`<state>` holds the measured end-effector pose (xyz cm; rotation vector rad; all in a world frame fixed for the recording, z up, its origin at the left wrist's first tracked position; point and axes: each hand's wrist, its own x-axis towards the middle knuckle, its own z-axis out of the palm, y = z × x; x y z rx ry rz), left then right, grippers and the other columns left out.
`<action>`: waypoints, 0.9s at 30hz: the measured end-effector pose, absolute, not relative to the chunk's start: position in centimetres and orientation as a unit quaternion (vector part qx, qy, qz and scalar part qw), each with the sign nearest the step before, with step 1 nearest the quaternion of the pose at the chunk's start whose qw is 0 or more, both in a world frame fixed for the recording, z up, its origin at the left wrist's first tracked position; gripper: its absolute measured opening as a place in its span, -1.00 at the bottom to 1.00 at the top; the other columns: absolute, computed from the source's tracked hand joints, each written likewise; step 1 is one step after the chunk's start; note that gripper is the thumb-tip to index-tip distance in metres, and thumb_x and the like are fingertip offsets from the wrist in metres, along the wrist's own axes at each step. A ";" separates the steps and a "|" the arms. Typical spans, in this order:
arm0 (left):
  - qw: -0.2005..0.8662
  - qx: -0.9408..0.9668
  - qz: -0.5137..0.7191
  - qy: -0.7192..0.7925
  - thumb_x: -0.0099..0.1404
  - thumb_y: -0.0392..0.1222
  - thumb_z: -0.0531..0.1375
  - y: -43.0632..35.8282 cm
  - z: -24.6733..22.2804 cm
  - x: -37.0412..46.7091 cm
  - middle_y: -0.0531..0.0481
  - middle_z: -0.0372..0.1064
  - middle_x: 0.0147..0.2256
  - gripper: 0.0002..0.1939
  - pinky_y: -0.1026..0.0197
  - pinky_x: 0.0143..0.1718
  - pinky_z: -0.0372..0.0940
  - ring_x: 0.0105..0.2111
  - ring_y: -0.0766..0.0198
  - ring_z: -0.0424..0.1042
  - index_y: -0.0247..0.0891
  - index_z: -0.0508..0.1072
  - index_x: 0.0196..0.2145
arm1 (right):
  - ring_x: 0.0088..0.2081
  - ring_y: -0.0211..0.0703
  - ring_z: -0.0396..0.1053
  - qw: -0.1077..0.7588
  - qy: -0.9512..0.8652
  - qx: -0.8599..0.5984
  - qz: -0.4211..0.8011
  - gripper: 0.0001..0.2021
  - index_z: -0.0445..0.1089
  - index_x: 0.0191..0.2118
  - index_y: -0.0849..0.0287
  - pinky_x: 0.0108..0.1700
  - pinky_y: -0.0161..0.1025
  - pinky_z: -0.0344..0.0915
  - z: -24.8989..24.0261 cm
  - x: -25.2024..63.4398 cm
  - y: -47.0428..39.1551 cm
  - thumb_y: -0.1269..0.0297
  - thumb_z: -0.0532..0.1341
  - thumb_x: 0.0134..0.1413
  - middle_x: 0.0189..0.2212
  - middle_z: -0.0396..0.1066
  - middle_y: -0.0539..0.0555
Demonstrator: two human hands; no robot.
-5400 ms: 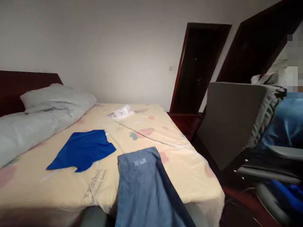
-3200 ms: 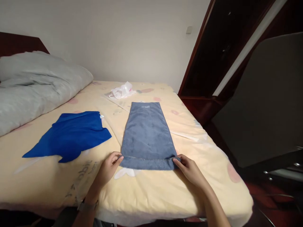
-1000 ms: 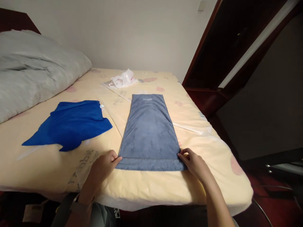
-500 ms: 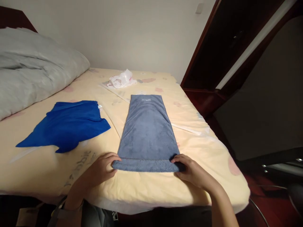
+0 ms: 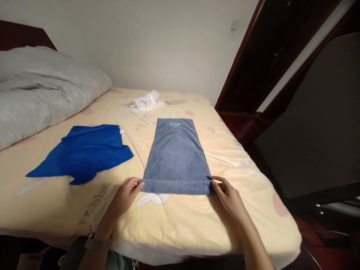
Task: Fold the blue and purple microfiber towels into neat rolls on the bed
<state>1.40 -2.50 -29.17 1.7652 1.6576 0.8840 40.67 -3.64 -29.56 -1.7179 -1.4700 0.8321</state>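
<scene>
A long grey-blue towel (image 5: 177, 153) lies on the bed, with small white lettering at its far end. Its near end is folded over into a narrow band. My left hand (image 5: 129, 193) pinches the left corner of that band, and my right hand (image 5: 227, 193) has its fingers closed on the right corner. To the left, a bright blue cloth (image 5: 90, 152) with a white tag lies spread unevenly, touched by neither hand.
The bed (image 5: 174, 228) has a yellow patterned sheet. A crumpled white plastic bag (image 5: 147, 101) lies beyond the towel. A grey quilt (image 5: 47, 90) is heaped at the far left. Dark wooden furniture (image 5: 253, 67) stands beyond the bed's right edge.
The folded band at the towel's near end has moved forward, away from me, and looks flatter. Both hands have moved with it, and the pink-eared rabbit print's white part now shows below the band.
</scene>
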 end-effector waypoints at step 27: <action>-0.012 0.738 0.297 0.606 0.38 -0.11 0.13 -2.8 -28.8 1.1 -0.01 0.49 -0.37 -0.85 0.17 -0.23 0.31 -0.31 0.15 0.50 -0.19 0.43 -0.18 | -0.18 0.05 0.51 0.277 -0.623 -0.699 0.214 -0.73 0.43 -0.07 0.05 -0.16 -0.10 0.40 -29.4 41.4 -4.0 0.09 0.16 0.17 -0.19 0.55 0.10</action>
